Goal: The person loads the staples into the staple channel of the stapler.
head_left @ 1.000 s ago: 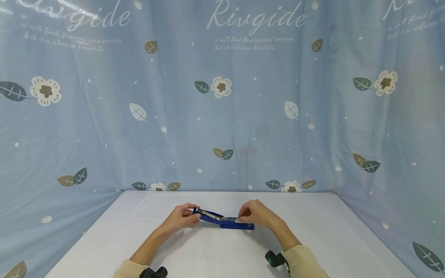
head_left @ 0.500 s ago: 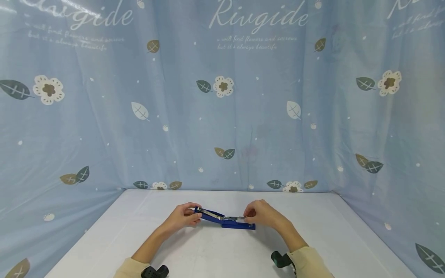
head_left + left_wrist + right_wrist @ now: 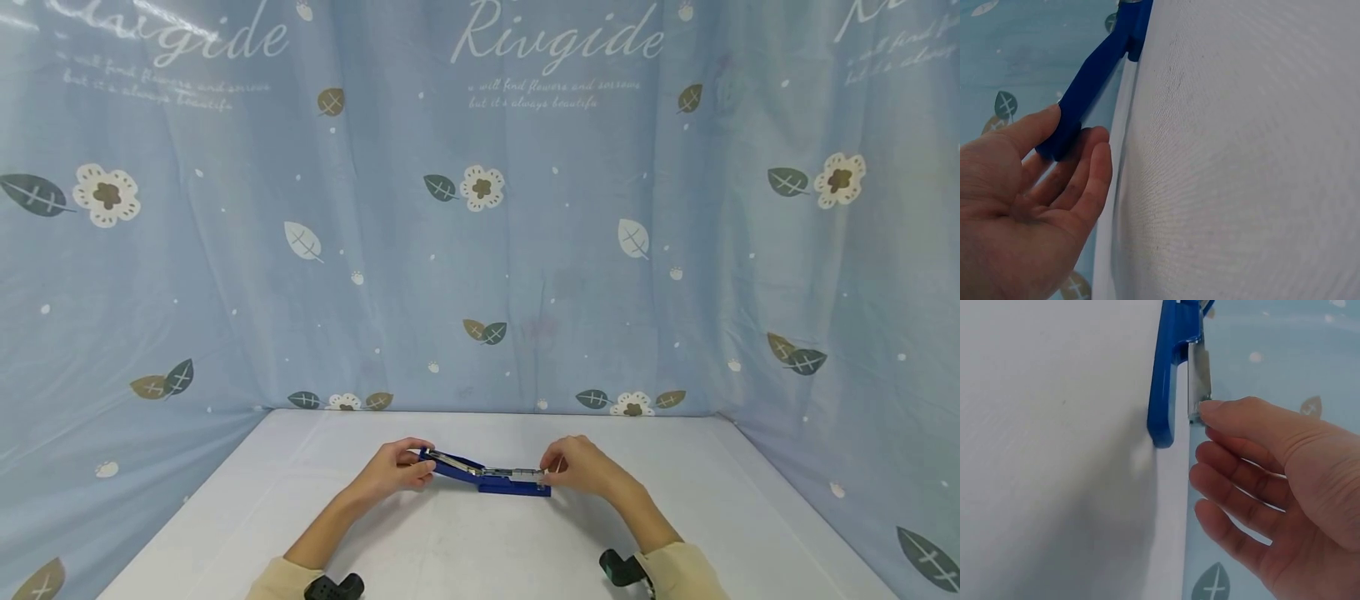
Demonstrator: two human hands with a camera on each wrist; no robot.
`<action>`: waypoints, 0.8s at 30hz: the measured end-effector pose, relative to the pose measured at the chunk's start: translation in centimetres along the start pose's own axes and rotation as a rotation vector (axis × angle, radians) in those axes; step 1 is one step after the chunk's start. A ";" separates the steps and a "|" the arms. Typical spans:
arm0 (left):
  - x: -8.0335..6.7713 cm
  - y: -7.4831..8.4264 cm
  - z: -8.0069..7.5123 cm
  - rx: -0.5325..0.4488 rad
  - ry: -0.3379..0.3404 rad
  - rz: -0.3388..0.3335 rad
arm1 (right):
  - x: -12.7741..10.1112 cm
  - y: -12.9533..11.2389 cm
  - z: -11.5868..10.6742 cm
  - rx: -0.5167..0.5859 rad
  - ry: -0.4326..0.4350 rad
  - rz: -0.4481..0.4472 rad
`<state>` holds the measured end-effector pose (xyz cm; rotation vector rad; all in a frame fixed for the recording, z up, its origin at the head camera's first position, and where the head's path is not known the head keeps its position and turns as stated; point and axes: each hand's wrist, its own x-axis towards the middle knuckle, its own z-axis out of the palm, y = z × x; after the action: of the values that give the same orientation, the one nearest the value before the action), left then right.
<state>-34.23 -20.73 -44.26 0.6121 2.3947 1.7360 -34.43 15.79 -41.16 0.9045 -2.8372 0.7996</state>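
A blue stapler [image 3: 513,490] lies unfolded on the white table, its base flat and its top cover [image 3: 450,469] swung up to the left. My left hand [image 3: 393,468] grips the end of that cover between thumb and fingers; the left wrist view shows the same hold on the blue cover [image 3: 1088,81]. At the other end, my right hand [image 3: 581,467] pinches the tip of the silver metal magazine [image 3: 1199,375] with thumb and index finger, the other fingers loosely curled. The magazine stands slightly above the base. Whether staples lie in it cannot be told.
The white table [image 3: 450,550] spreads around both hands. A pale blue curtain [image 3: 405,250] with printed leaves and flowers hangs along its back and sides. Dark wrist cameras [image 3: 622,568] sit at both sleeves.
My right hand has slid to the right along the stapler, so more of the silver magazine shows. The left hand keeps its grip on the cover.
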 end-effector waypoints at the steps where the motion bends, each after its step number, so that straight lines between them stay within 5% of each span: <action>1: 0.0 0.0 0.0 0.001 0.000 0.003 | -0.1 0.1 0.0 0.006 -0.001 0.007; 24: 0.1 0.0 -0.1 0.001 0.006 0.002 | -0.6 2.0 0.7 0.067 -0.050 0.021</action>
<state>-34.32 -20.78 -44.26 0.6107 2.3998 1.7410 -35.01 17.12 -42.83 0.9166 -2.8832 0.8925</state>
